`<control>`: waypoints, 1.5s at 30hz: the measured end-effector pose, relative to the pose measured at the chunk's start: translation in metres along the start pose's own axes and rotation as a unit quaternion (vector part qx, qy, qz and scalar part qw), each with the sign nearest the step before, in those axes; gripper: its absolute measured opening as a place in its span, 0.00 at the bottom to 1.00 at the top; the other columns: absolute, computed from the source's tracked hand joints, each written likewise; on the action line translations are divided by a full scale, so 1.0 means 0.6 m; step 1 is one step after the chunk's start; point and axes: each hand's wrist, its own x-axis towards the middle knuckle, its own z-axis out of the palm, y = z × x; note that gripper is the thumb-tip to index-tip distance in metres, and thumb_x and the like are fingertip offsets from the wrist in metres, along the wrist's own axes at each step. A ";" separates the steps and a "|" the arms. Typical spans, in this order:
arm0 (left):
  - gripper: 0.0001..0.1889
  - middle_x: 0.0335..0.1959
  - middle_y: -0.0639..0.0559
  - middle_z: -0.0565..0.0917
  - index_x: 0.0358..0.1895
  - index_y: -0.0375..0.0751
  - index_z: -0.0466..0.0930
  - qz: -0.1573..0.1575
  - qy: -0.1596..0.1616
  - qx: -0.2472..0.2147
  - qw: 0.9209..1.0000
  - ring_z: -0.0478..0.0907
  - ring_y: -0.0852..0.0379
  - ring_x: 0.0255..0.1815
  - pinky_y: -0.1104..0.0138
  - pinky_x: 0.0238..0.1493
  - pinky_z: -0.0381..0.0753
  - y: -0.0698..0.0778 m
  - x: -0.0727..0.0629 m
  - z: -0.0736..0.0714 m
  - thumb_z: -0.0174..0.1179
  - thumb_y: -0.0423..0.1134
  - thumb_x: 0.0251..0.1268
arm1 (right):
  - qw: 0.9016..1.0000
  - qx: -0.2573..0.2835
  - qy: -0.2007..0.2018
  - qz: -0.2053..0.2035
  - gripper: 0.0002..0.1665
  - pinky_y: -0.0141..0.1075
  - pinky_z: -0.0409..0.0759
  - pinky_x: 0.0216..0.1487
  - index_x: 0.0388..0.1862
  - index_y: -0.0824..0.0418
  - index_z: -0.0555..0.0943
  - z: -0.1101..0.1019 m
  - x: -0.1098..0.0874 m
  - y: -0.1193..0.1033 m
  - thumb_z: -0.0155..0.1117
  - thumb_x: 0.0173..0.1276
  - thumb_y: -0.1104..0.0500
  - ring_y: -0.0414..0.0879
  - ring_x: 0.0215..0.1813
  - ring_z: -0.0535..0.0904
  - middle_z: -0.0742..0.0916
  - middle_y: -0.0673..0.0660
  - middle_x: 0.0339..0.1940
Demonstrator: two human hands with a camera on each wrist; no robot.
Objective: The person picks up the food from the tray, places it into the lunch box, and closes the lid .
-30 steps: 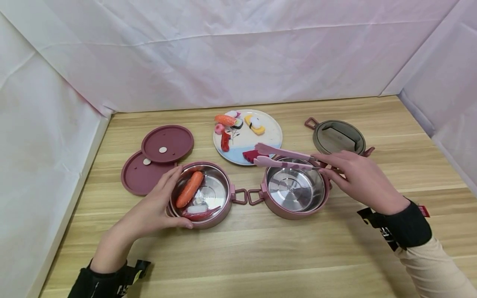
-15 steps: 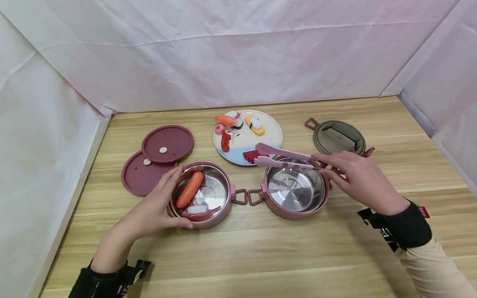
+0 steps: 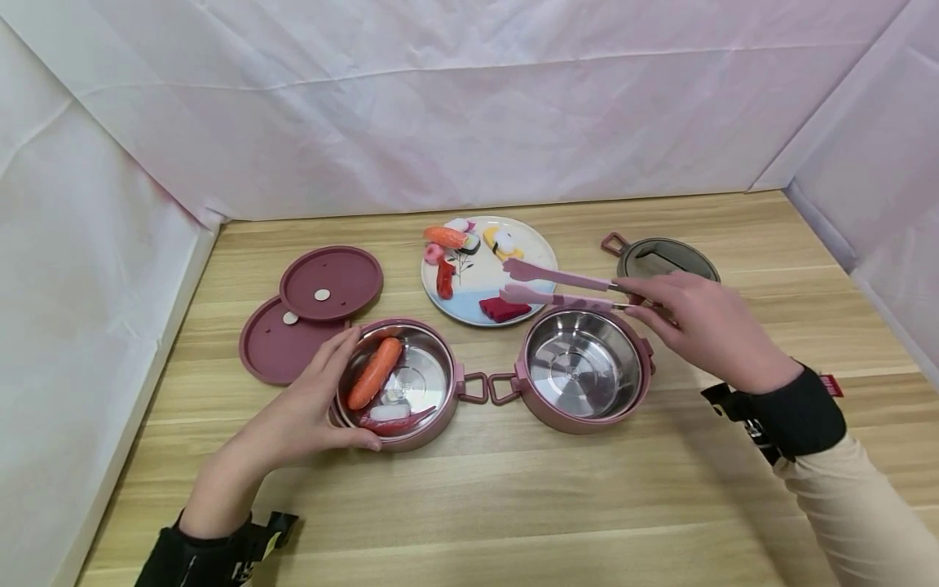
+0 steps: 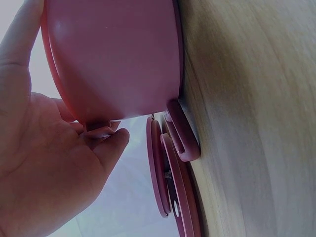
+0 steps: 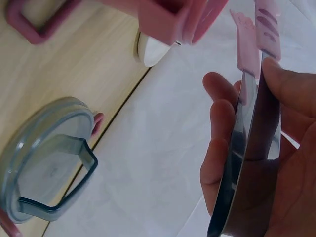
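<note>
My left hand [image 3: 308,412] grips the left side of a pink pot [image 3: 438,425], thumb at the front of the rim; the left wrist view shows its fingers by the side tab. Inside lie an orange sausage [image 3: 375,373], a white piece [image 3: 390,411] and a slim red piece. My right hand [image 3: 707,326] holds pink-tipped tongs [image 3: 561,277] by their metal arms, thumb on one side, fingers on the other. The spread tips hang over a round plate [image 3: 541,244], near a dark red piece [image 3: 504,310]. A second pink pot [image 3: 565,420], with a bare steel inside, stands below the tongs.
Several toy sushi pieces, among them an orange-topped one [image 3: 445,237], lie on the plate. Two maroon lids [image 3: 337,273] overlap at the left. Behind my right hand lies a grey-green lid [image 3: 653,261] with a handle. White cloth [image 3: 469,139] walls the table's back and sides.
My right hand has raised the tongs and shifted them slightly toward the back, away from the right pot and farther over the plate. My left hand stays on the left pot.
</note>
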 end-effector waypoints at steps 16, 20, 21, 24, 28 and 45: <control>0.70 0.80 0.39 0.49 0.81 0.41 0.40 0.005 0.004 0.001 1.000 0.54 0.36 0.78 0.37 0.70 0.67 -0.001 0.000 0.001 0.76 0.64 0.40 | 0.999 -0.018 -0.042 0.017 0.16 0.38 0.62 0.24 0.58 0.57 0.83 -0.018 0.107 0.024 0.61 0.74 0.58 0.47 0.26 0.72 0.87 0.57 0.33; 0.70 0.80 0.38 0.49 0.81 0.40 0.40 0.009 0.007 0.002 1.000 0.54 0.35 0.78 0.37 0.70 0.66 -0.001 0.000 0.001 0.77 0.62 0.40 | 0.998 -0.031 -0.056 0.015 0.11 0.39 0.63 0.24 0.52 0.55 0.84 -0.019 0.127 0.026 0.61 0.74 0.56 0.47 0.25 0.72 0.85 0.54 0.28; 0.70 0.80 0.38 0.49 0.81 0.40 0.40 0.011 0.008 0.002 1.000 0.54 0.35 0.78 0.37 0.70 0.66 -0.001 0.000 0.001 0.78 0.62 0.40 | 0.997 -0.035 -0.060 0.015 0.09 0.39 0.63 0.24 0.49 0.54 0.84 -0.018 0.131 0.026 0.61 0.74 0.56 0.47 0.25 0.72 0.84 0.53 0.26; 0.70 0.80 0.38 0.50 0.81 0.40 0.40 0.012 0.009 -0.001 1.000 0.55 0.35 0.77 0.37 0.70 0.66 -0.002 0.000 0.002 0.78 0.62 0.40 | 0.996 -0.041 -0.076 0.016 0.06 0.38 0.62 0.24 0.44 0.54 0.83 -0.013 0.141 0.025 0.61 0.74 0.56 0.47 0.25 0.71 0.82 0.52 0.25; 0.70 0.80 0.39 0.50 0.81 0.40 0.40 0.014 0.010 -0.003 1.000 0.55 0.36 0.78 0.37 0.70 0.65 -0.004 0.001 0.003 0.77 0.62 0.40 | 0.993 -0.042 -0.103 0.024 0.09 0.37 0.61 0.24 0.48 0.56 0.83 -0.006 0.150 0.023 0.60 0.74 0.57 0.47 0.25 0.70 0.82 0.54 0.25; 0.70 0.80 0.39 0.51 0.81 0.40 0.39 0.015 0.012 -0.003 1.000 0.56 0.36 0.77 0.37 0.70 0.66 -0.004 0.000 0.003 0.78 0.62 0.40 | 0.990 -0.033 -0.132 0.038 0.12 0.44 0.74 0.31 0.51 0.60 0.84 0.006 0.153 0.011 0.60 0.74 0.59 0.50 0.30 0.79 0.89 0.60 0.36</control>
